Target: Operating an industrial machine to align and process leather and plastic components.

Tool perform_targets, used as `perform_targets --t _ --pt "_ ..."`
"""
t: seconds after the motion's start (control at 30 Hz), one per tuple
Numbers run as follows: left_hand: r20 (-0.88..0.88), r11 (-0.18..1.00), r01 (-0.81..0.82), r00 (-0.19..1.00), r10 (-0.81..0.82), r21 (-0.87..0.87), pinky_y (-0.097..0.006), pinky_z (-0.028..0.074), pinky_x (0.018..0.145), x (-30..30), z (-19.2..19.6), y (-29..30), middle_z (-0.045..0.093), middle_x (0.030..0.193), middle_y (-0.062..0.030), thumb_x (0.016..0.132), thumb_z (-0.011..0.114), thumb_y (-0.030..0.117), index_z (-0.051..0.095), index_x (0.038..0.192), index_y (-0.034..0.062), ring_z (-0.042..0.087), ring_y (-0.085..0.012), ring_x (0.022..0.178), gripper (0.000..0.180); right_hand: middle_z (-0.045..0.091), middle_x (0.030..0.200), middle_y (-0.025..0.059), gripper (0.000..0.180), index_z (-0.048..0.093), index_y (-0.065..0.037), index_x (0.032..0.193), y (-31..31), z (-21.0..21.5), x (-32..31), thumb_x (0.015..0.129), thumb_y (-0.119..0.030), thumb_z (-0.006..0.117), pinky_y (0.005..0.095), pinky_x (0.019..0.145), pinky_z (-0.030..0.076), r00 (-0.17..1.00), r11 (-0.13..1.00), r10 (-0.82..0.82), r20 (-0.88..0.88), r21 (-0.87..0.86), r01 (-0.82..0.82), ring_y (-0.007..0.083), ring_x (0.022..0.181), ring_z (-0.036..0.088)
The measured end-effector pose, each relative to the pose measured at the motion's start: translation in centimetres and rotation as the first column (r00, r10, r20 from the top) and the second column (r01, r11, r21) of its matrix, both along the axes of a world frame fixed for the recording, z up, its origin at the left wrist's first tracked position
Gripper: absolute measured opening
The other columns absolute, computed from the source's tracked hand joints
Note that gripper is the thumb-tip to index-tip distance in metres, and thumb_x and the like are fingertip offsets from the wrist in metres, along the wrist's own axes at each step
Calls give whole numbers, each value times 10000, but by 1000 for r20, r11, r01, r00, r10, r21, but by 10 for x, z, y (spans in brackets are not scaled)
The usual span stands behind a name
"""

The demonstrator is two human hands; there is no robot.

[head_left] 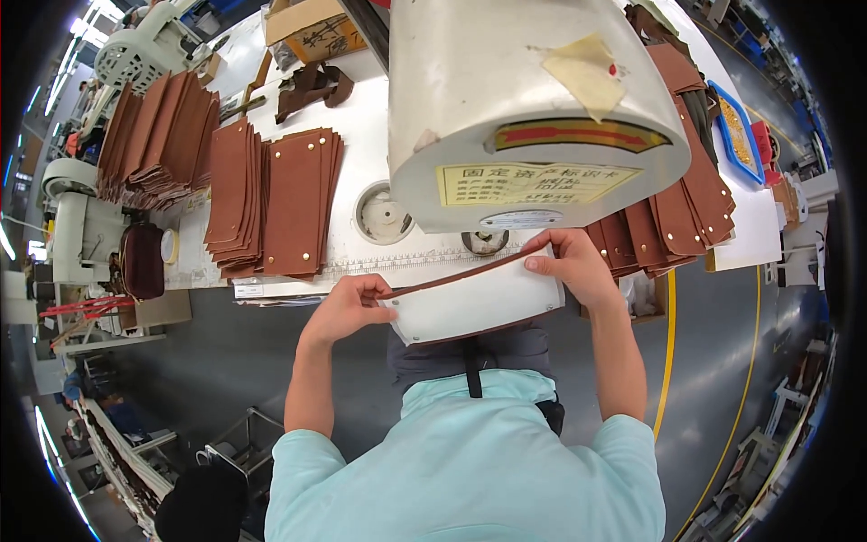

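Note:
Between my hands I hold a curved leather panel [479, 303], its white side facing up and brown leather showing along its long edges. Small metal studs show near its left end. My left hand [355, 305] pinches the left end between thumb and fingers. My right hand [573, 262] grips the upper right corner, thumb on the white face. The panel is just in front of the table edge, below a large pale machine head [533, 99]. A round metal part [485, 242] sits under the machine, partly hidden by it.
Stacks of brown leather panels with brass studs [296, 199] lie left of the machine, and more panels [668, 221] lie right. A round white dish [383, 217] is set in the table. At far right stands a blue tray [736, 135] of small yellow pieces; at the back, a cardboard box [312, 27].

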State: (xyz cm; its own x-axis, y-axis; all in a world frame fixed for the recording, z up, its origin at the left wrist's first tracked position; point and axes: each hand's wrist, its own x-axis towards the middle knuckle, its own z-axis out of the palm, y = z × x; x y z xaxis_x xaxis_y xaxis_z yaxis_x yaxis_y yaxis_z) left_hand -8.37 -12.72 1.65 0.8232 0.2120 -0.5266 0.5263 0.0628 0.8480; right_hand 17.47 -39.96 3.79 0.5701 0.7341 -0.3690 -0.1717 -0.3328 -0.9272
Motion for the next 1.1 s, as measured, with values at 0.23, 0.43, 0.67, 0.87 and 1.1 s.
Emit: perform_targets --t 0.23,0.43,0.67,0.87,1.1 --pt "10 924 319 944 -329 212 -272 515 733 30 12 -5 680 850 -56 796 784 96 677 1019 -8 619 -101 794 268 705 1008 57 311 695 28 1134 32 -4 -2 825 27 733 293 845 513 986 986 -105 -133 114 121 136 924 635" --pt "80 976 62 994 -80 208 -309 518 706 100 26 -48 688 901 -89 855 730 136 676 1096 -14 638 -148 768 289 699 1056 112 396 648 61 1143 64 -20 -2 759 87 738 330 833 527 980 981 -162 113 123 148 206 948 647" --pt "229 976 -111 971 65 190 -268 521 631 120 3 -57 667 987 -82 862 705 11 650 1110 -53 628 -109 716 262 719 1053 123 424 676 12 1145 71 -36 3 739 18 797 343 816 549 944 993 -100 316 89 76 211 969 673" --pt "327 976 -200 931 163 82 -252 519 635 123 -1 -64 677 942 -77 838 715 -3 668 1131 -30 614 -98 708 298 729 1048 133 447 690 -11 1146 72 -21 2 728 -59 840 354 809 552 859 998 -50 509 61 21 235 970 692" --pt "331 961 -154 941 72 229 -247 511 628 127 -1 -61 665 937 -72 806 723 -17 671 1113 -28 607 -102 715 312 722 1045 163 450 685 -3 1143 68 -35 6 713 -38 811 367 830 545 882 995 -95 461 72 69 257 985 687"
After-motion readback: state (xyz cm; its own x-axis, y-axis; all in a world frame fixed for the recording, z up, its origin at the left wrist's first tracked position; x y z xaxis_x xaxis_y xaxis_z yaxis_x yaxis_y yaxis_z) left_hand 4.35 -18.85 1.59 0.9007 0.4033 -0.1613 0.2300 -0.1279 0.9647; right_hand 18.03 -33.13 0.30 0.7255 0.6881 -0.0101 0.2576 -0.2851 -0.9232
